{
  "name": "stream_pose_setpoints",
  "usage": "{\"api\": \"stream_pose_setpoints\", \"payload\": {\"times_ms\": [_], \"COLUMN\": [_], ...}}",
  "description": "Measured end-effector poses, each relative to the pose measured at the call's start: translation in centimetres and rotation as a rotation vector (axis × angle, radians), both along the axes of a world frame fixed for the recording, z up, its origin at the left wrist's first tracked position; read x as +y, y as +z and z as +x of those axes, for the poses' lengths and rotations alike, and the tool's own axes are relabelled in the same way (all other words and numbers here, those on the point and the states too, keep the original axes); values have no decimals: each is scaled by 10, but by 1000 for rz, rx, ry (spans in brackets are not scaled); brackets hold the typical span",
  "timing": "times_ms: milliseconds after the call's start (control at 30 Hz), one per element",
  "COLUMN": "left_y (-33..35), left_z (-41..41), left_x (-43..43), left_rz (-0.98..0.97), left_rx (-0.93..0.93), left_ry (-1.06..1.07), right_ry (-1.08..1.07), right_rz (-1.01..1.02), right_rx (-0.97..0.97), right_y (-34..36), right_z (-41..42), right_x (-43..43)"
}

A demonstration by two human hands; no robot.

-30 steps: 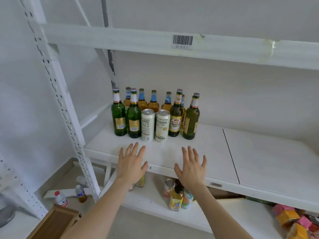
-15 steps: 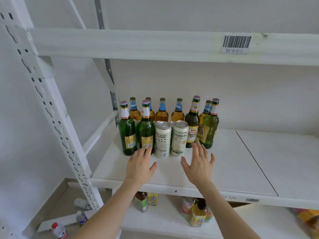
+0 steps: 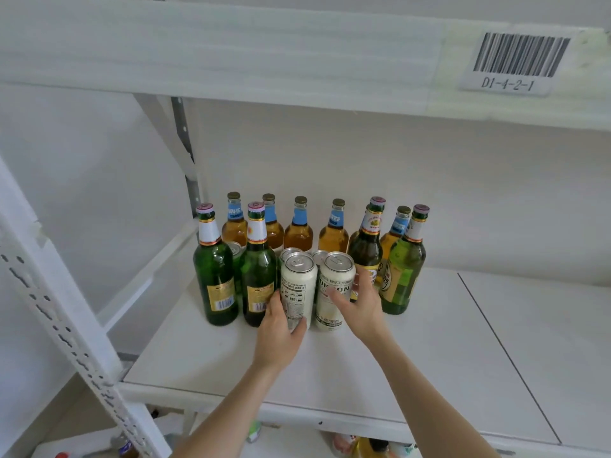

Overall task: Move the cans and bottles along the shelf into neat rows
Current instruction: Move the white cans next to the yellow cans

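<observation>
Both hands are on the two white cans at the front of the cluster on the shelf (image 3: 330, 368). The right hand (image 3: 362, 307) wraps the lettered can (image 3: 335, 285), thumb across its front and fingers (image 3: 363, 285) clamped round its far side. Just left of the lettered can, the fine-print can (image 3: 297, 292) is gripped low down by the left hand (image 3: 279, 332), its fingers closed round the can.

Behind the lettered can more can tops (image 3: 319, 256) peep out, and behind those runs a row of amber bottles (image 3: 299, 229). Left of it, beyond the fine-print can, stand two dark green bottles (image 3: 215, 279). Right of it, a brown-green bottle (image 3: 365, 252) stands close against the right hand's fingers, with a paler green bottle (image 3: 405, 269) beyond.

The step in hand looks like shifting this pair to begin a tidy can row. Sliding should serve better than lifting (tall cans gripped low tip easily). Keep both upright and move them together. Ease the right hand clear of the brown-green bottle, since a knuckle could knock it over.
</observation>
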State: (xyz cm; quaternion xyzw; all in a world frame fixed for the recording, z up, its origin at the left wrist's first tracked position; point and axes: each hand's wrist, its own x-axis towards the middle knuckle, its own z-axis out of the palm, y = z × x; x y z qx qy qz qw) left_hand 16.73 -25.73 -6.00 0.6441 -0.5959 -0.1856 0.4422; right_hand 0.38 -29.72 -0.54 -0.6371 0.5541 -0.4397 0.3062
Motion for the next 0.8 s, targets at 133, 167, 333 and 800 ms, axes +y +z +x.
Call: {"api": "stream_pose_setpoints", "payload": {"times_ms": [133, 167, 333, 800], "left_y": [-4, -5, -7, -4], "left_z": [-7, -8, -9, 2], "left_x": [-12, -15, -24, 9], "left_rz": [44, 53, 81, 115], "left_rx": [153, 185, 291, 272], "left_ry": [48, 64, 110, 32], "right_ry": [44, 48, 31, -3], "right_rz": [50, 64, 55, 10], "right_rx": [-78, -91, -155, -290], "right_y": [-1, -1, -5, -8], "right_z": [5, 5, 2, -3], "right_x": [-10, -12, -15, 16]}}
